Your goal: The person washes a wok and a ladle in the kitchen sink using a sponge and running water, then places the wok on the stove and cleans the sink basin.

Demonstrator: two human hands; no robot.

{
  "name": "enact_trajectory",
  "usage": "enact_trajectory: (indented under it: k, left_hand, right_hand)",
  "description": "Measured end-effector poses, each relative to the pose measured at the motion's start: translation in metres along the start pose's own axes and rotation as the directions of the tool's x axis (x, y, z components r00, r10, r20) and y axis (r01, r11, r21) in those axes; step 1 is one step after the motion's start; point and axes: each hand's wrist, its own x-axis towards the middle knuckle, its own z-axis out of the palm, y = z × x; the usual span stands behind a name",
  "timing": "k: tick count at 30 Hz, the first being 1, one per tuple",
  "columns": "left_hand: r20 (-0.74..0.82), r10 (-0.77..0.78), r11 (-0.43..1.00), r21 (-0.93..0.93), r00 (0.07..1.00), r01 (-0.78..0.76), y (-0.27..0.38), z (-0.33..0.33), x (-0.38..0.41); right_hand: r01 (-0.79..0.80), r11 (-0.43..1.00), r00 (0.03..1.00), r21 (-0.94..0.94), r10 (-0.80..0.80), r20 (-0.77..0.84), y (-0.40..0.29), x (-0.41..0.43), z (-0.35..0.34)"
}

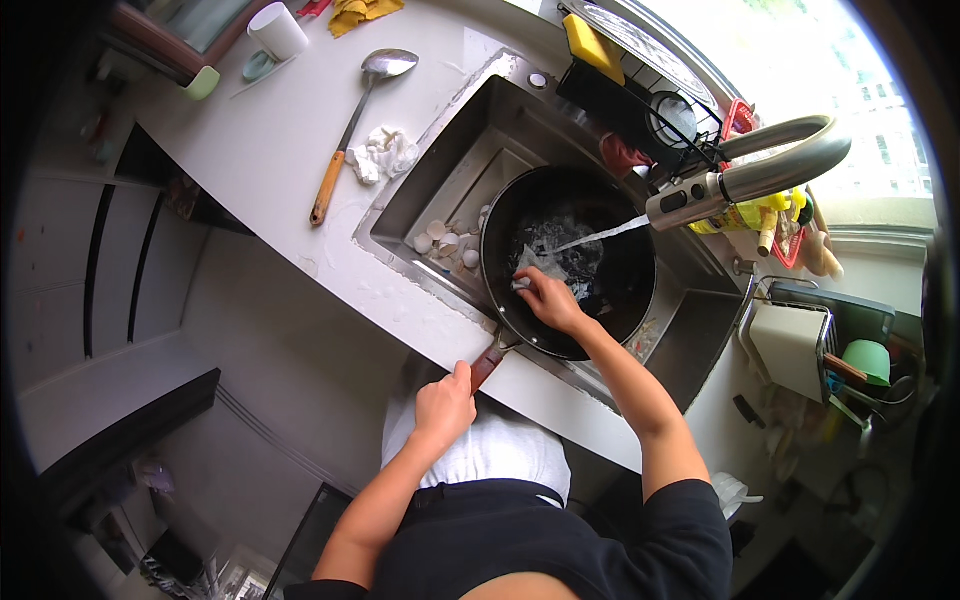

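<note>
A black wok (630,300) rests over the steel sink (450,187), its handle (486,367) pointing back over the counter edge. My left hand (445,405) is closed around that handle. Inside the wok my right hand (551,300) pinches a crumpled whitish cloth or paper (541,262), which lies against the wet bottom. From the gooseneck faucet (686,201), a stream of water (604,234) runs into the wok. Beside the wok, broken eggshells (448,244) lie in the sink.
Left of the sink lie a ladle (349,135) with a wooden handle and a crumpled tissue (384,154). A black rack (637,97) with a yellow sponge (592,49) stands behind the sink. At right sits a holder with a white cutting board (787,349) and a green cup (867,361).
</note>
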Motion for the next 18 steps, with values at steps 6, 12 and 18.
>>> enact_trajectory:
  k: [6,12,18]
  left_hand:
    - [0.038,-0.014,1.0,-0.004,0.999,0.014,0.005,-0.008,0.002]
    - [0.076,-0.061,0.997,-0.032,0.995,0.063,0.009,-0.011,0.0]
    - [0.062,-0.064,0.997,-0.042,0.996,0.067,0.009,-0.011,0.005]
  right_hand:
    - [-0.278,0.901,0.913,-0.333,0.14,-0.384,0.056,0.054,-0.008]
    - [-0.059,0.868,0.901,-0.492,-0.166,-0.401,0.065,0.058,-0.011]
    - [-0.018,0.829,0.934,-0.559,-0.186,-0.305,0.074,0.059,0.003]
